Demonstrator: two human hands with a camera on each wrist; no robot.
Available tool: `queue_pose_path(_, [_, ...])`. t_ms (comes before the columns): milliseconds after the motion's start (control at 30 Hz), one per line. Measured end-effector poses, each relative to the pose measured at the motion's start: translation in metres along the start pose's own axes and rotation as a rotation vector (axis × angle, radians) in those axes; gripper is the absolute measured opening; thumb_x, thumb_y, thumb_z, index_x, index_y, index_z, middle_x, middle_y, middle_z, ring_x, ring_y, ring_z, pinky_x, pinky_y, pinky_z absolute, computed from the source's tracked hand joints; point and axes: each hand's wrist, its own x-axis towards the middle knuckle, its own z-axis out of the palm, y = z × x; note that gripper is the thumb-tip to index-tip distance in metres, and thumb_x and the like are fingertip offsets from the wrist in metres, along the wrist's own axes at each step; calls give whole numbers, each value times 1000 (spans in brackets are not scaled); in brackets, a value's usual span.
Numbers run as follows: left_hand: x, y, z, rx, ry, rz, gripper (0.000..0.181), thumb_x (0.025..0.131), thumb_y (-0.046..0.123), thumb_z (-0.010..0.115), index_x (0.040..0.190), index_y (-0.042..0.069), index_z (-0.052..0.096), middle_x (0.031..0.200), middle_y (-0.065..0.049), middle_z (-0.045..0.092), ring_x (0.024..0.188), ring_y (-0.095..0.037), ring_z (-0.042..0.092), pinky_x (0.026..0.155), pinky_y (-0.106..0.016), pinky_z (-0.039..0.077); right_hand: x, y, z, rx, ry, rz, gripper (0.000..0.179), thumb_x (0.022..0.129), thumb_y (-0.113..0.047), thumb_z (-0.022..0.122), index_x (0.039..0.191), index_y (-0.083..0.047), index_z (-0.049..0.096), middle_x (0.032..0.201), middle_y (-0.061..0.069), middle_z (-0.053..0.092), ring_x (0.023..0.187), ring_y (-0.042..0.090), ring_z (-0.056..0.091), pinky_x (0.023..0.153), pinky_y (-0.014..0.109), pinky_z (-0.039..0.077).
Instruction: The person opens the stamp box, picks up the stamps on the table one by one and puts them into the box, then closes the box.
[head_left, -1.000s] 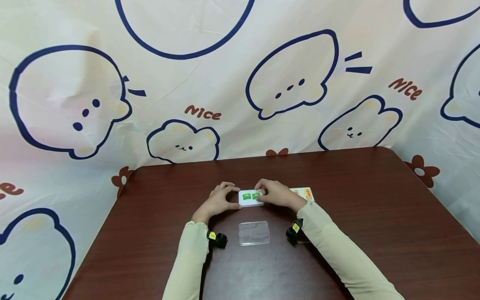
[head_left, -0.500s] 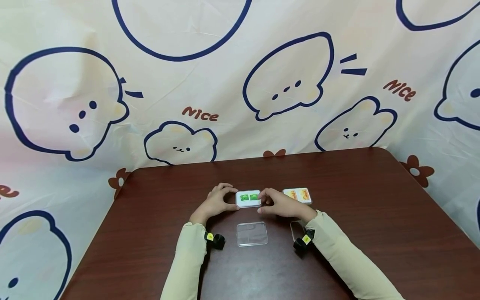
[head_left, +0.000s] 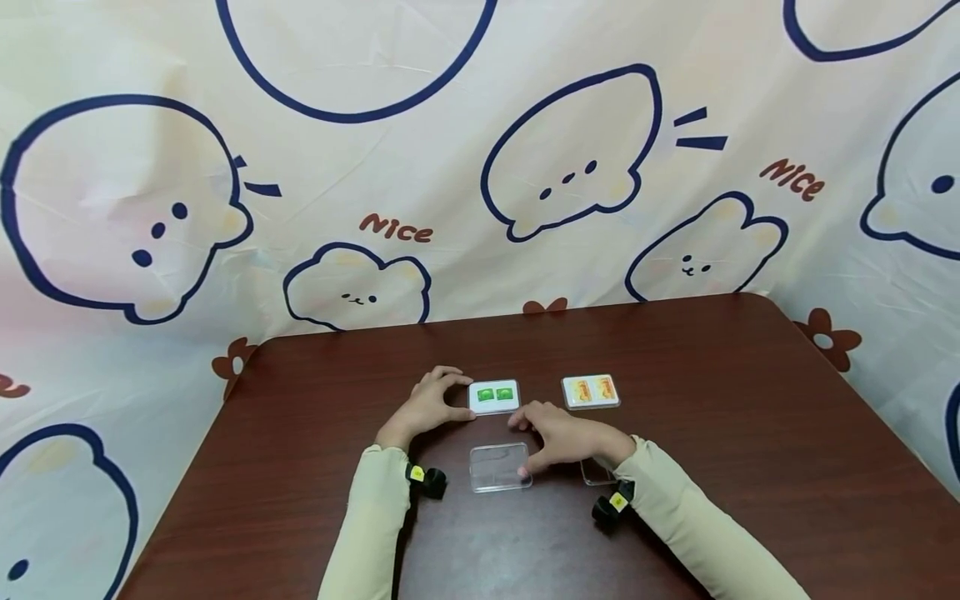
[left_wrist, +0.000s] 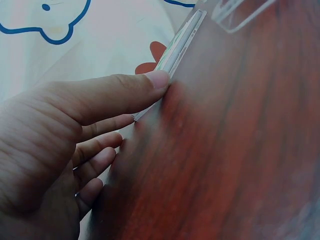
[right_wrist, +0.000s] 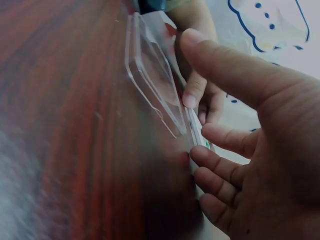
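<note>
A small flat clear case [head_left: 495, 397] holding a white insert with two green pictures lies on the table. My left hand [head_left: 426, 407] pinches its left end, thumb at the front corner and a finger at the back one. In the left wrist view the thumb presses the case's [left_wrist: 182, 45] edge. My right hand [head_left: 573, 437], fingers spread, hovers at the right side of a clear plastic lid [head_left: 495, 475]. The right wrist view shows that lid [right_wrist: 155, 70] beyond the thumb, nothing gripped; whether the thumb touches it I cannot tell.
A similar case [head_left: 591, 392] with two orange pictures lies to the right, behind my right hand. Another clear lid [head_left: 595, 475] is partly hidden under the right wrist. A patterned cloth [head_left: 450, 167] hangs behind the brown table [head_left: 337, 367].
My right hand has left the green-pictured case and come toward me, down to the clear lid, its fingers spreading. The left hand keeps its place on the case.
</note>
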Motion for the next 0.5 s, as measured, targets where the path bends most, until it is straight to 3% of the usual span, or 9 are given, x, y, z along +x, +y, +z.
queue_pose_path(267, [1,-2,1,1,-1,2,59,79,31,79,133,17,58,146,-6,40,137,-31,33,111,-55,25,-3,-9,13,-202,53,-10,71,70,-45,82,125,-11,52,117,5,50,102,20,44,86,35,35])
queue_pose_path(500, [1,-1,1,1,8,7,59,79,30,80,132,17,59,145,-5,41,135,-31,35,111,-55,25,-5,-14,22,-249,84,-3,67,69,-40,81,122,-13,50,117,2,47,100,17,42,83,31,32])
